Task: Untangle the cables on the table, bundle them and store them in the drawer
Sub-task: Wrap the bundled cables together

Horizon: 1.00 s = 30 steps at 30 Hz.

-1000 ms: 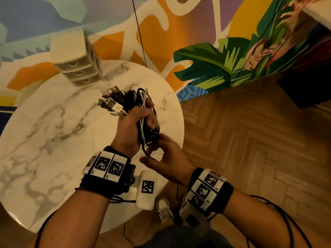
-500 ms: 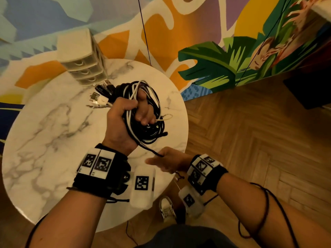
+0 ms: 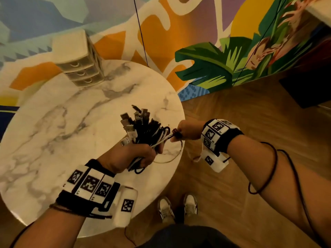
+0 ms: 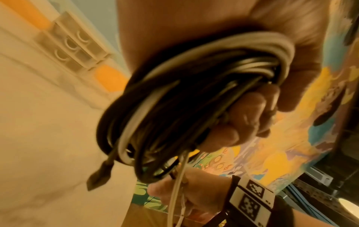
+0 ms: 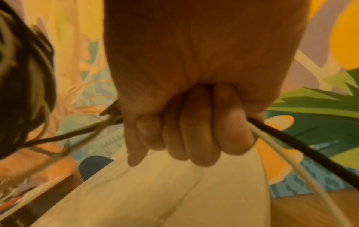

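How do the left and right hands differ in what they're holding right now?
The left hand grips the whole coiled cable bundle, plugs fanning above the fist; the right hand holds only two loose strands, one white, one black. The left hand is over the marble table; the right is at its edge. Both fists are closed.

I count one cable bundle; one drawer unit of three drawers at the tabletop's far edge; two hands; two shoes.

Black wristbands carry white coded marker tags.
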Tool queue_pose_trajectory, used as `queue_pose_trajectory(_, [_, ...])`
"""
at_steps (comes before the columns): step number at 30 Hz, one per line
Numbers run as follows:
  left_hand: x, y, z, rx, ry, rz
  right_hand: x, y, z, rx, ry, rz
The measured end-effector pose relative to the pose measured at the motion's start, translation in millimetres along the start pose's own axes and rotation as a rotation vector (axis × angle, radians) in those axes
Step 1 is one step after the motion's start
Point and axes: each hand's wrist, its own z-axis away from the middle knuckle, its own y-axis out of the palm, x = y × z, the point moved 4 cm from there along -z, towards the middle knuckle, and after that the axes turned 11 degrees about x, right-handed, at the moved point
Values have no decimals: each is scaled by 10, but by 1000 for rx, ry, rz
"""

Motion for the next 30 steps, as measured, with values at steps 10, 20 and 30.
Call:
queue_pose_trajectory(10, [-527, 109, -95, 122, 325, 157, 51, 590, -78, 387, 113, -110])
queue_pose_trajectory(20, [247, 34, 131, 45, -63, 90, 23, 74, 14, 220, 66, -97])
queue_pose_trajectory(30, [431, -82, 117, 33, -264, -424, 241, -154, 208, 105, -49, -158])
